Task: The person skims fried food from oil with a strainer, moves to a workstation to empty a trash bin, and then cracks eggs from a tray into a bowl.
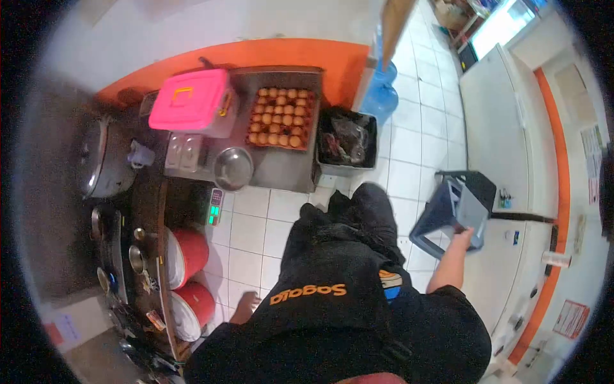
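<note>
My right hand (467,235) grips the edge of a grey plastic stool-shaped piece (425,225) with open sides, held out at my right over the floor. Its exact kind I cannot tell. Behind it is a black plastic thing (478,185), overlapped by the grey piece in this view. My left hand (246,306) hangs low at my left side, slightly blurred, with fingers loosely apart and nothing seen in them. The closest things to it are the red tubs (203,299) under the counter.
A metal table (272,173) ahead carries a tray of eggs (280,118), a pink-lidded box (188,102) and a metal bowl (233,168). A black bin (347,144) and blue water bottle (382,96) stand beside it. White cabinets (495,121) line the right; a large pot (112,163) sits left.
</note>
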`<move>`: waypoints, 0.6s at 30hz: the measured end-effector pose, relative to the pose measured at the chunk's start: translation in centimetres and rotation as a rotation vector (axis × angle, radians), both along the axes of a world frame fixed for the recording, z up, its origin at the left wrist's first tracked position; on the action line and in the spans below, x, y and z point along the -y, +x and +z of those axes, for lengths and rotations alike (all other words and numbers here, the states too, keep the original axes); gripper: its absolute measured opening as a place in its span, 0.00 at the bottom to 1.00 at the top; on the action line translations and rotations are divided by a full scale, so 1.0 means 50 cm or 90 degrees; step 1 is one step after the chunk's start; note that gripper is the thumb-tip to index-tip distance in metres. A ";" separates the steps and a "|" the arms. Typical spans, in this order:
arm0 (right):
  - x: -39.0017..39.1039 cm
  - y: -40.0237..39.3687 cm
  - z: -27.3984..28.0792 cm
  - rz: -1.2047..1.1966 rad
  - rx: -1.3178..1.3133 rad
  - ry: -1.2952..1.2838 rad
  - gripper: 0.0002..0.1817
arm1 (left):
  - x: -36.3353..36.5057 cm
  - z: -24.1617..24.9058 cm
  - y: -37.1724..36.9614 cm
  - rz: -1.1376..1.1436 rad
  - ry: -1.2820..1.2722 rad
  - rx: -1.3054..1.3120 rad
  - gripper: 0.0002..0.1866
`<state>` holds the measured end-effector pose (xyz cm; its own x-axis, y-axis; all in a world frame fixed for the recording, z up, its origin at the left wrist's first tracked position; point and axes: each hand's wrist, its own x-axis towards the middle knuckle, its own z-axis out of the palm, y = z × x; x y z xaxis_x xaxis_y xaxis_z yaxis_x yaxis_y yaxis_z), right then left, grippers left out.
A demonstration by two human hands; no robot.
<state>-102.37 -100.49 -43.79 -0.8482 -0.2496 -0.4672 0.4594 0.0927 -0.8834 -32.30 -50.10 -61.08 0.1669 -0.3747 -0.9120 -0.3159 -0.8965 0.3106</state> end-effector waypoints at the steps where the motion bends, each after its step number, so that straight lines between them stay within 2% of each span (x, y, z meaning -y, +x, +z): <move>1: -0.004 -0.053 -0.089 0.013 0.039 0.007 0.28 | -0.021 0.056 -0.034 -0.008 0.022 0.039 0.14; 3: -0.029 -0.039 -0.170 0.166 0.061 -0.051 0.24 | -0.034 0.122 -0.088 0.001 0.040 0.073 0.14; 4: -0.036 -0.041 -0.241 0.148 0.046 -0.048 0.21 | -0.030 0.155 -0.115 0.005 0.049 0.091 0.14; 5: -0.018 -0.025 -0.289 0.010 0.122 -0.046 0.19 | -0.022 0.188 -0.135 0.012 0.058 0.110 0.14; 11: -0.009 0.084 -0.543 0.020 0.281 0.120 0.22 | 0.007 0.397 -0.200 0.003 0.113 0.257 0.14; 14: 0.003 0.125 -0.610 0.059 0.289 0.228 0.23 | 0.045 0.487 -0.230 -0.037 0.147 0.325 0.14; 15: 0.017 0.129 -0.647 0.087 0.272 0.368 0.24 | 0.063 0.513 -0.233 -0.057 0.159 0.350 0.14; 16: 0.021 0.139 -0.692 0.125 0.252 0.506 0.25 | 0.082 0.537 -0.247 -0.082 0.169 0.378 0.14; 18: 0.009 0.147 -0.823 0.161 0.227 0.565 0.28 | 0.123 0.580 -0.264 -0.105 0.188 0.436 0.14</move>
